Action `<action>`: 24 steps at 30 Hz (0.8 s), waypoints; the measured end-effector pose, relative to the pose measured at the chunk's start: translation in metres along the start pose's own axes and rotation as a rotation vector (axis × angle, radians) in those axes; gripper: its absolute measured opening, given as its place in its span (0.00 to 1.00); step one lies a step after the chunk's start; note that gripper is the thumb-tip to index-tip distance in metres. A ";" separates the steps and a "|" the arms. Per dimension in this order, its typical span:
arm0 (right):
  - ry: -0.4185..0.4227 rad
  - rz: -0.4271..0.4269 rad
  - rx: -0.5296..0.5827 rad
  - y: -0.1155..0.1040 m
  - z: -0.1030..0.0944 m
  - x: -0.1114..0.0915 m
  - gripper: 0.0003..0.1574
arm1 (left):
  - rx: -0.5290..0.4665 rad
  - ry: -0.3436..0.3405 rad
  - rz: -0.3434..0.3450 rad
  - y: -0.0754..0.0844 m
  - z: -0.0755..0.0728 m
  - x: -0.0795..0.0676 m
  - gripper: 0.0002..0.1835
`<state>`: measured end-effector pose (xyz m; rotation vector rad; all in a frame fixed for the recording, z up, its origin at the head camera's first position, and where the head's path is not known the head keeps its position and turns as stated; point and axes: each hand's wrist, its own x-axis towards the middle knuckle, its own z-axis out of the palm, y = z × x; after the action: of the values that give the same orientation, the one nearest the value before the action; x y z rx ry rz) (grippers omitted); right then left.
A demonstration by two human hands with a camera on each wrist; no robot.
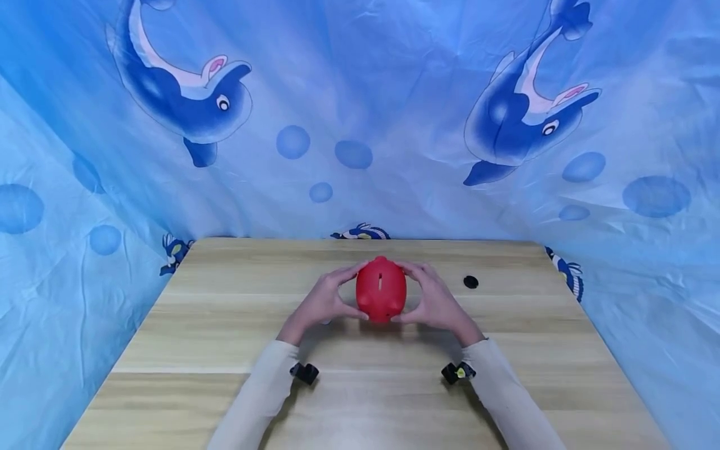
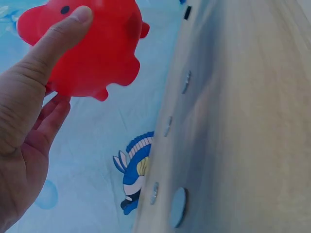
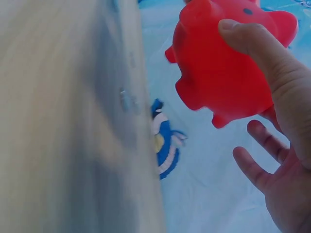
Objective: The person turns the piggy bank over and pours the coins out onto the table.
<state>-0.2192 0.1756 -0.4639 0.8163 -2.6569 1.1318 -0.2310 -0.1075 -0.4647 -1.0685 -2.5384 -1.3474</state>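
1. Evidently, the left hand [image 1: 325,300] grips the red piggy bank [image 1: 381,297] from 9 o'clock and the right hand [image 1: 437,303] from 3 o'clock, thumbs [image 2: 60,36] on its near side.
2. Slot [image 1: 380,282] upward, it is held above the wooden table [image 1: 365,400], between 5 and 6 o'clock from the head view's centre.
3. A black disc [image 1: 471,282] lies at 3 o'clock, past the right hand.
4. In the left wrist view, a grey disc [image 2: 178,208] lies at 5 o'clock from the bank.

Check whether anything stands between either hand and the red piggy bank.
Nothing visible does: the left hand and right hand grip the red piggy bank directly, from opposite sides. The black disc lies on the table to the right of the right hand, out of the way.
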 end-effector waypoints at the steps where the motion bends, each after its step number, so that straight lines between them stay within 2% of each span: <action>1: 0.006 -0.004 0.002 0.000 0.000 0.001 0.68 | 0.006 0.008 -0.003 0.001 0.000 0.000 0.55; 9: 0.002 -0.014 0.007 0.005 0.000 0.003 0.67 | 0.068 0.035 0.022 0.003 -0.001 0.002 0.56; 16: -0.029 -0.006 0.049 0.003 -0.001 0.005 0.67 | -0.032 0.002 -0.065 0.001 -0.003 0.001 0.54; 24: -0.034 -0.021 0.056 0.004 0.000 0.003 0.65 | -0.123 -0.033 -0.107 0.000 -0.005 0.000 0.52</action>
<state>-0.2239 0.1764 -0.4651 0.8783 -2.6486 1.2025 -0.2321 -0.1117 -0.4621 -0.9947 -2.6006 -1.5436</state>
